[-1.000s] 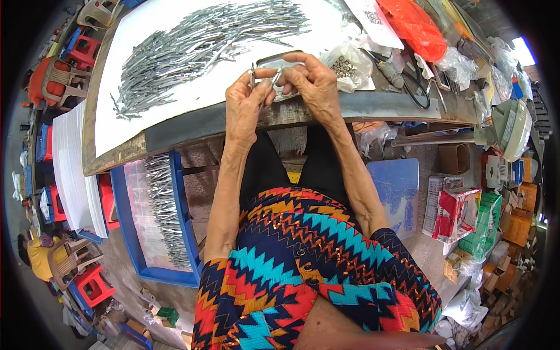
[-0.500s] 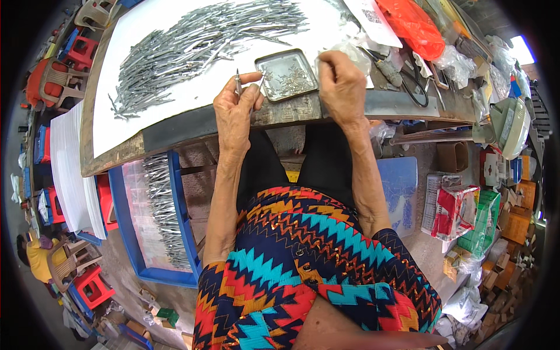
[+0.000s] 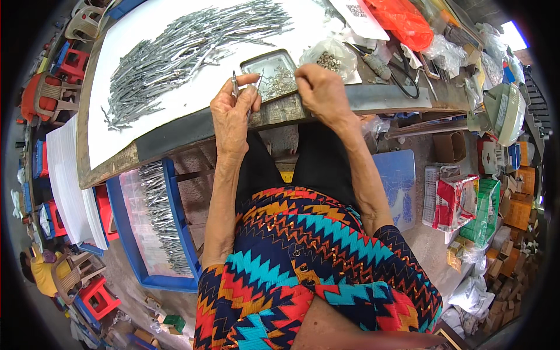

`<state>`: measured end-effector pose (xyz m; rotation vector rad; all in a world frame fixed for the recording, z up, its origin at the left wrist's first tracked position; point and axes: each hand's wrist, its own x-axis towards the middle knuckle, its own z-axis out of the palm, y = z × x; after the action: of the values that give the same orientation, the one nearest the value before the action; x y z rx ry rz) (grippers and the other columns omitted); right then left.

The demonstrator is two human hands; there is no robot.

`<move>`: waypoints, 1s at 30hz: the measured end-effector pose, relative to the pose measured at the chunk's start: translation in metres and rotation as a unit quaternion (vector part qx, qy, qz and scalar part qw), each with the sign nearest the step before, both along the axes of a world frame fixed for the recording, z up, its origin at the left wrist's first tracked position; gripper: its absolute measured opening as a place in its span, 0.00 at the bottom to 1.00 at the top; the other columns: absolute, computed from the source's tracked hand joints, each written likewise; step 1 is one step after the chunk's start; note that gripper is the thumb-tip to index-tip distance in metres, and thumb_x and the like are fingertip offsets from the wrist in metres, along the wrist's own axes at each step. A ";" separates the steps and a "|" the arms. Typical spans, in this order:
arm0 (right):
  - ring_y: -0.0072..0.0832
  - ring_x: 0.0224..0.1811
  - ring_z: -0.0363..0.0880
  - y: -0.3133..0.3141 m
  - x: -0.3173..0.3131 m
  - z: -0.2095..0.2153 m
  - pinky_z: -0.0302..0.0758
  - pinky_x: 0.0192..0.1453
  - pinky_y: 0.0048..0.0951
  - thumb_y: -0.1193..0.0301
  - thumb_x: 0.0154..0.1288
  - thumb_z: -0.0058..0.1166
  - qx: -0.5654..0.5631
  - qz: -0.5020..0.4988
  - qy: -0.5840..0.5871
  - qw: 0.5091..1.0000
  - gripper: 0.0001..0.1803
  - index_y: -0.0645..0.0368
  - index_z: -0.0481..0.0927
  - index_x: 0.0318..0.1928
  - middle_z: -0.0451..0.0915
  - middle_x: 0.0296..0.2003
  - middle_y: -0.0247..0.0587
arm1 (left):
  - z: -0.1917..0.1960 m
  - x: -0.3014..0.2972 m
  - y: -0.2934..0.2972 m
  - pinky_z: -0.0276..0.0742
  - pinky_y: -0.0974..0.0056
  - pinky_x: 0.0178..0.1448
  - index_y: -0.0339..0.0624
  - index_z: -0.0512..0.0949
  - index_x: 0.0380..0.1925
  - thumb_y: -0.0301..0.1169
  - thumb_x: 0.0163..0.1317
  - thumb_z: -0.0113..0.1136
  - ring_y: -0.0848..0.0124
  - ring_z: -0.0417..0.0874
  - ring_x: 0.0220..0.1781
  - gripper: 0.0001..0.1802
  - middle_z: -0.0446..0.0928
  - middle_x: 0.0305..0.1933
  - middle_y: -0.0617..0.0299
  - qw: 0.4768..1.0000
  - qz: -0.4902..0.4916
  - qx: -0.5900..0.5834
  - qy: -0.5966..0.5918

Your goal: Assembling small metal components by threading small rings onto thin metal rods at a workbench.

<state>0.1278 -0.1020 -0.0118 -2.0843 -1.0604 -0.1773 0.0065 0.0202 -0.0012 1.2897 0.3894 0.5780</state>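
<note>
My left hand [image 3: 232, 114] is closed in a pinch above the table's front edge, holding slim metal rods [image 3: 235, 84] that point upward between thumb and fingers. Beside it lies a shallow metal tray [image 3: 251, 60] with many tiny metal parts [image 3: 280, 83] scattered across its bottom. My right hand [image 3: 324, 96] hovers at the tray's right end with its fingers curled together; whatever it may hold is hidden. Just behind that hand rests a clear plastic bag [image 3: 349, 58] with more small metal parts. A long heap of thin grey metal rods [image 3: 192, 52] spreads over white paper [image 3: 108, 146].
A red plastic bag [image 3: 402, 23] and a dark cable [image 3: 415, 87] lie at the table's right. Below on the left stands a blue crate [image 3: 125, 227] of similar rods. Plastic baskets [image 3: 481, 213] and cardboard boxes sit on the floor to the right.
My right hand has moved left and slightly down, away from the plastic bag, whose small parts now show. My left hand stays nearly still with the rods. The whole view has shifted slightly.
</note>
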 end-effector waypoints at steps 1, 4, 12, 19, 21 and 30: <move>0.43 0.27 0.77 0.007 -0.001 -0.004 0.73 0.31 0.38 0.76 0.50 0.48 -0.016 -0.026 -0.055 0.998 0.04 0.62 0.75 0.28 0.77 0.24 0.48 | 0.001 0.000 -0.001 0.54 0.78 0.23 0.33 0.75 0.38 0.26 0.57 0.51 0.83 0.63 0.19 0.10 0.66 0.17 0.68 1.000 -0.001 -0.002 -0.007; 0.42 0.25 0.78 0.011 -0.006 -0.006 0.73 0.27 0.39 0.75 0.49 0.50 -0.085 -0.068 -0.098 0.989 0.04 0.62 0.74 0.26 0.77 0.24 0.49 | 0.002 0.000 -0.002 0.55 0.78 0.23 0.33 0.74 0.39 0.25 0.58 0.50 0.82 0.64 0.20 0.10 0.67 0.17 0.68 1.000 -0.005 -0.002 -0.021; 0.41 0.26 0.80 0.025 -0.011 0.012 0.75 0.27 0.38 0.77 0.46 0.50 -0.247 -0.077 -0.118 0.959 0.03 0.63 0.75 0.25 0.77 0.20 0.51 | 0.000 -0.003 0.001 0.49 0.80 0.19 0.37 0.75 0.40 0.28 0.57 0.52 0.86 0.59 0.17 0.11 0.66 0.17 0.69 1.000 -0.014 0.012 -0.003; 0.40 0.26 0.80 0.035 -0.009 0.016 0.75 0.26 0.36 0.78 0.47 0.51 -0.311 -0.048 -0.146 0.938 0.03 0.62 0.76 0.25 0.78 0.21 0.50 | -0.006 -0.008 0.007 0.55 0.78 0.21 0.33 0.74 0.38 0.24 0.59 0.48 0.84 0.62 0.19 0.09 0.65 0.17 0.70 0.999 -0.008 0.007 -0.035; 0.40 0.26 0.80 0.037 -0.008 0.016 0.75 0.26 0.35 0.78 0.47 0.51 -0.312 -0.037 -0.148 0.938 0.03 0.63 0.76 0.25 0.78 0.21 0.50 | -0.005 -0.011 0.008 0.55 0.78 0.22 0.33 0.74 0.38 0.24 0.59 0.48 0.84 0.62 0.19 0.09 0.65 0.17 0.70 0.999 -0.006 -0.002 -0.036; 0.42 0.25 0.79 0.041 0.007 0.006 0.75 0.26 0.38 0.76 0.48 0.50 -0.279 0.032 -0.180 0.943 0.03 0.63 0.76 0.24 0.78 0.21 0.51 | -0.002 -0.014 0.007 0.53 0.78 0.22 0.33 0.74 0.38 0.24 0.59 0.48 0.83 0.61 0.20 0.09 0.64 0.17 0.71 0.999 -0.014 0.004 -0.034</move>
<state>0.1351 -0.0607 -0.0055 -2.5794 -1.5347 -0.2540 -0.0080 0.0272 -0.0029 1.2781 0.3123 0.6000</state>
